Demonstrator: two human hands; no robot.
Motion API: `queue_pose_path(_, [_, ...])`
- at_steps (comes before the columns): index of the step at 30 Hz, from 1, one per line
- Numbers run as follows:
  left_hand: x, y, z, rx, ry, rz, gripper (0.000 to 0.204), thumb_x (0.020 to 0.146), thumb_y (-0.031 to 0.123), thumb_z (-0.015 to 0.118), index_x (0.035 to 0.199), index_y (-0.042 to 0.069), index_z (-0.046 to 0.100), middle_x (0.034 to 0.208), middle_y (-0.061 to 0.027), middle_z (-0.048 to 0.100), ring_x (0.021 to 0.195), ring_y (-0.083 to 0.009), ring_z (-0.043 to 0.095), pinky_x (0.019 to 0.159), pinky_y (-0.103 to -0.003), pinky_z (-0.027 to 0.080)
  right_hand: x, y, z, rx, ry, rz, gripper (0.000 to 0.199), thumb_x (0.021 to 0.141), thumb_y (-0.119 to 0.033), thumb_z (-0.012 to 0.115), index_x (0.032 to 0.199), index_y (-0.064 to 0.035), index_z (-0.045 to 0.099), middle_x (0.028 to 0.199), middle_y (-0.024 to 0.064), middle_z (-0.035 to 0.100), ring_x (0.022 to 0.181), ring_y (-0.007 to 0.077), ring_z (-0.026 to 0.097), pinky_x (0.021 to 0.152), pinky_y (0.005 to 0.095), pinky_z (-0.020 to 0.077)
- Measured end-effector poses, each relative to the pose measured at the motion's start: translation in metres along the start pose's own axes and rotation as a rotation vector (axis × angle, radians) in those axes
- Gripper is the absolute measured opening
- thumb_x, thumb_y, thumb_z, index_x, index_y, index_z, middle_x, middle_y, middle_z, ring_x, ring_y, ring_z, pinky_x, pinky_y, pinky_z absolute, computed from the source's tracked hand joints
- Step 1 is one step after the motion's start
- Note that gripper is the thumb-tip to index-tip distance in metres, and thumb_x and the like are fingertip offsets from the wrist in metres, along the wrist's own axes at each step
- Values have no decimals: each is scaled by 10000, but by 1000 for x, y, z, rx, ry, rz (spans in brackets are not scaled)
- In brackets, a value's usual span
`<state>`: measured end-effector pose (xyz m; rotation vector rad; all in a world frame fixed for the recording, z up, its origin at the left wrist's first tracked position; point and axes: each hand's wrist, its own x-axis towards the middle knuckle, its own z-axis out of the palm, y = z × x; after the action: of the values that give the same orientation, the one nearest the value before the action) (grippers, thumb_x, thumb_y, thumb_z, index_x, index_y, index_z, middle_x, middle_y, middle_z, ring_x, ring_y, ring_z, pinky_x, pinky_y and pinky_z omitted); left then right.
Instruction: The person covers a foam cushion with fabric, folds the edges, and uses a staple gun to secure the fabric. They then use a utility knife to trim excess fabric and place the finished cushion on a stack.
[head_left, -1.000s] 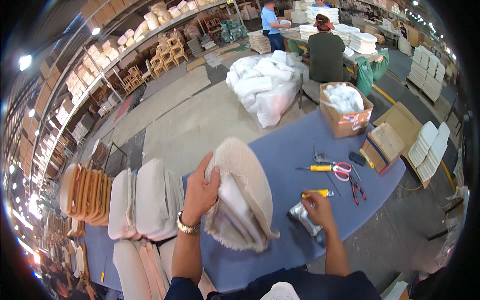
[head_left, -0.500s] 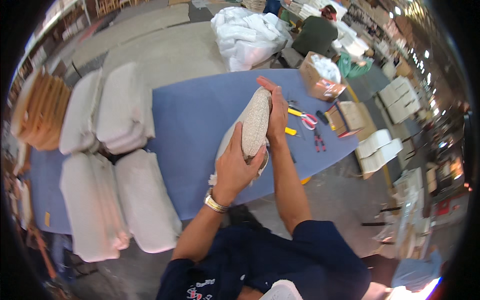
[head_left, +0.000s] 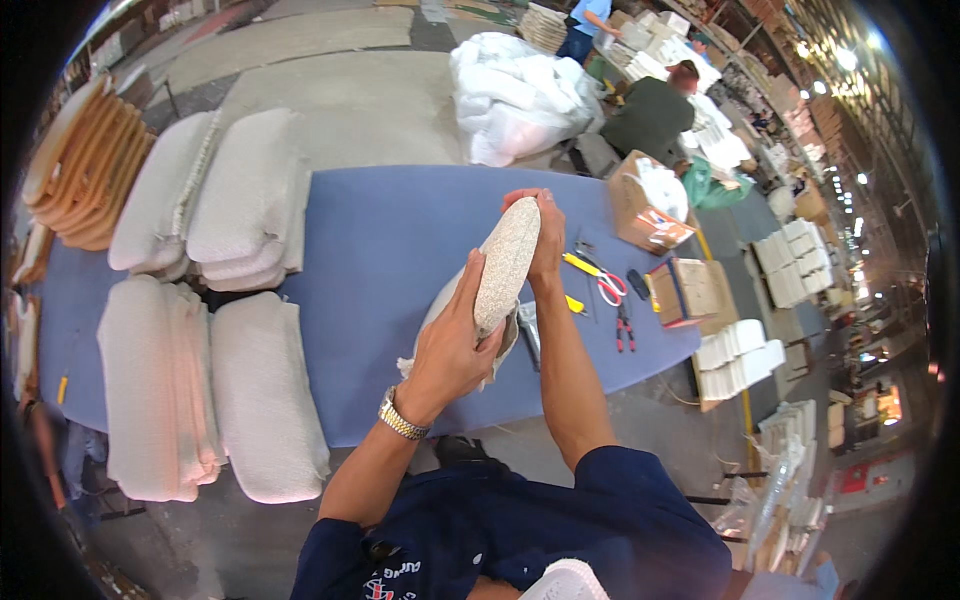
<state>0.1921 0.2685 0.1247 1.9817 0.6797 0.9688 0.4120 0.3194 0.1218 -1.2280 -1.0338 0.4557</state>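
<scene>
Cushion [head_left: 508,258], one, cream, rough-faced: held in both my hands over the middle of the surface [head_left: 380,220], slanting with its top end to the right. Whether its lower end touches the surface, I cannot tell. Cloth [head_left: 407,367], pale, fray-edged: hanging at the cushion's lower end.

Left hand [head_left: 455,345], mine: closed on the cushion's near lower part, fingers pointing up along its left side, thumb to the right. Watch [head_left: 402,415], silver and gold: on my left wrist.

Right hand [head_left: 545,240], mine: holding the cushion's right side, palm in, fingers bent over the top end.

Right of the cushion, on the surface: scissors [head_left: 611,290], red and white; pliers [head_left: 625,332], red-handled, just below them; cutter [head_left: 576,304], yellow, close to my right forearm; carton [head_left: 640,225], brown, with white stuffing [head_left: 660,188], near the far corner; box [head_left: 695,290], open, near the right edge.

Left: pads [head_left: 250,190], pale, in four groups; frames [head_left: 85,165], orange-brown, stacked beyond them.

Beyond the surface: bag [head_left: 520,100], clear, bulging with white; co-worker [head_left: 645,118], dark green top, seated.
</scene>
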Motion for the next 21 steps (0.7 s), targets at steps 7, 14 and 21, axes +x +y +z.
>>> queue_pose_path(7, [64,20,-45,-39,-115,-166,579,1038,245,575,1505,-64,428,1373,-317,599,1264,-420,608,1053,-418,468,16,3,39,-33,57,-113,456,1036,-354,439,903,-11,708,816,153,701,727,255,647,698,394,490])
queue_pose_path(14, [68,25,-66,280,-185,-74,561,1033,162,530,1520,-84,402,1451,-284,558,1356,-354,554,1139,-400,401,31,35,40,-62,-83,30,617,1072,-456,415,779,47,619,770,286,614,689,406,610,652,472,448])
queue_pose_path(21, [-8,42,-122,279,-107,-329,669,1010,334,552,1531,-57,399,1461,-231,561,1364,-359,529,1152,-444,393,-66,207,48,-32,-270,384,628,1081,-458,334,906,47,663,893,298,662,883,490,625,808,521,474])
